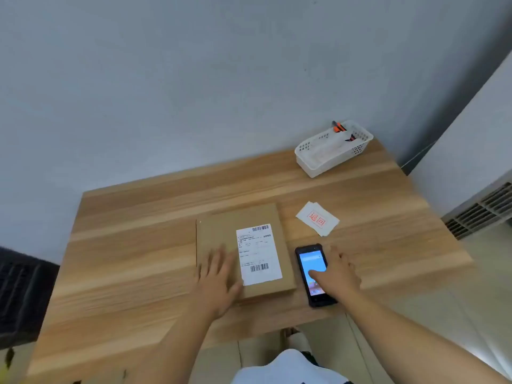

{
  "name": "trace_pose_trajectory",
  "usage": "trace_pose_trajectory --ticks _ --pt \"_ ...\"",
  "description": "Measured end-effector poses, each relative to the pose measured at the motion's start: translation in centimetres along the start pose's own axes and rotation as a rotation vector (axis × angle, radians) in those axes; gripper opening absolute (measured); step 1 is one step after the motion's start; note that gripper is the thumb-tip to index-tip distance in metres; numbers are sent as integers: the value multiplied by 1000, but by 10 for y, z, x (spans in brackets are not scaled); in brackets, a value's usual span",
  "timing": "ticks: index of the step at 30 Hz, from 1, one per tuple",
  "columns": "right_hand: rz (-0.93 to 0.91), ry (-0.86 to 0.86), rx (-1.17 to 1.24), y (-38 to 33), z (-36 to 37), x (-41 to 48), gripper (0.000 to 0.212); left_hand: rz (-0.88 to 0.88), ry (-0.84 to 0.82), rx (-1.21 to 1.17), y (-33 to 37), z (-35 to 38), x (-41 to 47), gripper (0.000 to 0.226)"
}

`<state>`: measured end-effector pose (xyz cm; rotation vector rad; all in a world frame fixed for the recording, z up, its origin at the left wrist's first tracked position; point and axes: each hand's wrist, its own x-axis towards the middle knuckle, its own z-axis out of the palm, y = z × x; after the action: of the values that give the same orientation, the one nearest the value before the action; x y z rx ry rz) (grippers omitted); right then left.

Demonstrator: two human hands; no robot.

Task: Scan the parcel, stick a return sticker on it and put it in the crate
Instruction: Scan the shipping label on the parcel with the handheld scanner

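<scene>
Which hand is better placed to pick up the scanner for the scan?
The right hand: it already rests on the scanner, beside the parcel. The left hand lies flat on the parcel.

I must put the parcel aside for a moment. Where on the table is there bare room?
The widest bare patch is the table left of the parcel, out to the left edge. Another strip runs behind the parcel, left of the white basket. The right side is crowded: scanner, right hand and return stickers.
</scene>
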<state>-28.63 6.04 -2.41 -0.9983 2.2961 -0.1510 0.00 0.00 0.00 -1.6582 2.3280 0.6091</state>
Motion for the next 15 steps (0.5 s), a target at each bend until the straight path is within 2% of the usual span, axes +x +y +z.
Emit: trace_pose_trajectory --ticks 5,15 --pt "63 -70 -12 -12 15 12 97 -62 6 -13 4 11 3 90" --pt "102 -49 -146 -27 27 29 103 -91 13 -47 8 12 5 84"
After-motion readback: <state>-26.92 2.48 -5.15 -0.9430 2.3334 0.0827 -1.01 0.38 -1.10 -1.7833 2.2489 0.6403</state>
